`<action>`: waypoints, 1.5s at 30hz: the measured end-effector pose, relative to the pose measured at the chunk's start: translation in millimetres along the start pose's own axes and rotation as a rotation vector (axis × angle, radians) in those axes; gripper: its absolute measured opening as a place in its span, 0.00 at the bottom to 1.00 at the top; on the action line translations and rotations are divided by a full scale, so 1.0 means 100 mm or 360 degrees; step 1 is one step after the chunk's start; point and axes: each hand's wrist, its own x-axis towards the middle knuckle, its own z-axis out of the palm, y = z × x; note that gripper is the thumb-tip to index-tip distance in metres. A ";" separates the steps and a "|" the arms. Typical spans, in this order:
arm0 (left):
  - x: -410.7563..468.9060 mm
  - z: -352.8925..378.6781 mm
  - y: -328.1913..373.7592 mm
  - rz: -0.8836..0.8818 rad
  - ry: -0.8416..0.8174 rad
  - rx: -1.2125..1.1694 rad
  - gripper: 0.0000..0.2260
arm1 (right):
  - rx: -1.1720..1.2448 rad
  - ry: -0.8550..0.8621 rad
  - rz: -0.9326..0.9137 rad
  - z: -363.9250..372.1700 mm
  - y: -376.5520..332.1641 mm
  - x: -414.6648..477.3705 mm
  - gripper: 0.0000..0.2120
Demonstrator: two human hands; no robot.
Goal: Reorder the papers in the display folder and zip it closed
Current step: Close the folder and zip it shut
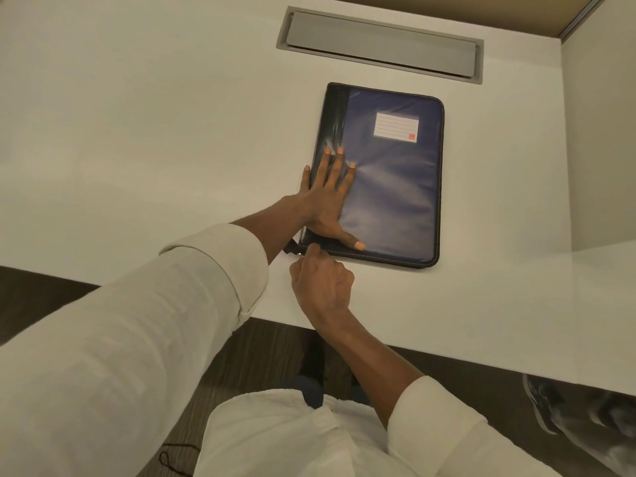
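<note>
A dark blue display folder (395,187) with a black spine and a white name label lies closed and flat on the white desk (172,149). My left hand (327,197) presses flat on its near left part, fingers spread and straight. At the folder's near left corner, my right hand (320,284) pinches the zip pull (300,253) with curled fingers. No papers are visible; the cover hides them.
A grey cable tray lid (378,46) is set into the desk behind the folder. A white partition wall (599,149) stands on the right. The desk's front edge runs just below my right hand, with dark floor beneath.
</note>
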 end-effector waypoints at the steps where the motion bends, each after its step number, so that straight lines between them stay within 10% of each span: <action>1: -0.02 0.05 -0.06 0.0065 0.0088 -0.0033 0.72 | 0.0059 0.0021 0.0012 0.03 0.02 -0.01 0.17; 15: -1.22 0.67 -0.25 -0.0004 0.1018 -0.0702 0.15 | 0.0448 0.0624 -0.0188 0.37 0.19 -0.03 0.10; 25: -1.45 0.81 -0.38 -0.0030 0.0951 -0.0459 0.05 | 0.0494 0.0182 -0.0037 0.30 0.28 -0.04 0.18; 45: -1.40 0.80 -0.36 -0.0191 0.0908 -0.0374 0.03 | 0.0540 0.0711 0.0189 0.21 0.58 -0.04 0.09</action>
